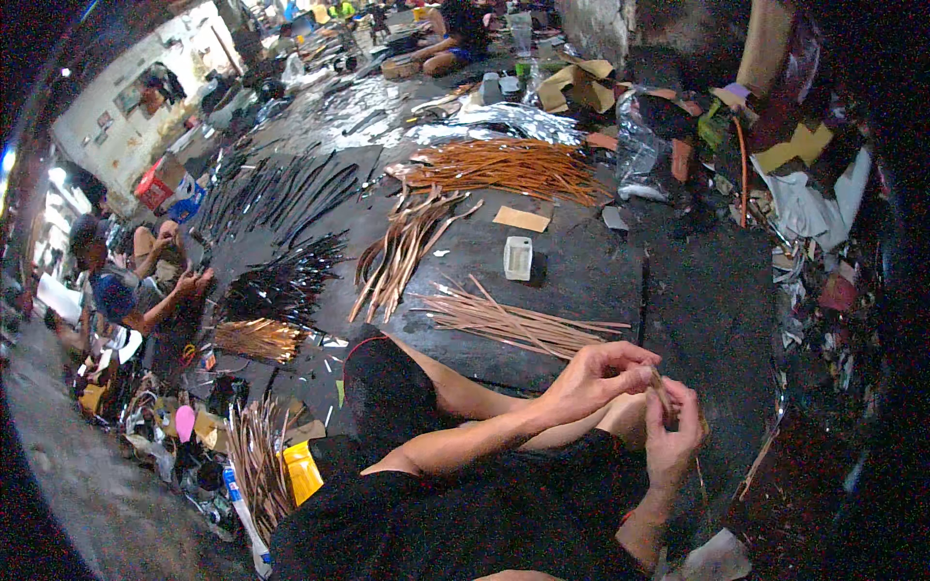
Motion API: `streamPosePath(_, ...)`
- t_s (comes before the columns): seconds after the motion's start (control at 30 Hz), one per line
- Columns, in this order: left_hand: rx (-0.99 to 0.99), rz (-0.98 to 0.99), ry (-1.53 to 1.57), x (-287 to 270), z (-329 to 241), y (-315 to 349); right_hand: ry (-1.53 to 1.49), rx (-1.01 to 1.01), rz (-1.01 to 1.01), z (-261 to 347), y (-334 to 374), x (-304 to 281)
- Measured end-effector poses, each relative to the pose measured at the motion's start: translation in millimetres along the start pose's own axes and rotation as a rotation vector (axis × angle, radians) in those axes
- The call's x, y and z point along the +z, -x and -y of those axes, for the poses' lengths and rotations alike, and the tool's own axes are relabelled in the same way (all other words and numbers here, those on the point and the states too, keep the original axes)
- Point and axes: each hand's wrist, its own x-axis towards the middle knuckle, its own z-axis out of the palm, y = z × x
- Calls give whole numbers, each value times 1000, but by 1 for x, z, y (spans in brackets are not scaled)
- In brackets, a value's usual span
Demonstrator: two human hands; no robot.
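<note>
My left hand [603, 380] reaches across in front of my bent legs, its thumb and fingers pinched together. Close beside it on the right, my right hand [676, 428] is raised with its fingertips closed. Between the two sets of fingertips shows a narrow light-brown strip [662, 389], mostly covered by the fingers. Just beyond my hands, a loose pile of similar light-brown strips [523, 320] lies on the dark floor mat.
A small white box [518, 259] and a tan flat piece [522, 219] lie past the strips. Orange-brown strips [504, 169] and black strips [281, 276] are heaped farther off. Scraps [823, 208] crowd the right. Another person [145, 281] sits at the left.
</note>
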Motion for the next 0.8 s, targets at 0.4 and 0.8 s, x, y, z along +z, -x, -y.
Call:
streamPosePath(0.4, 169, 84, 70, 23, 23, -25, -153, -16, -125, -34, 1, -3)
streamPosePath(0.8, 175, -396, 102, 4, 12, -14, -9, -205, 15, -25, -3, 17)
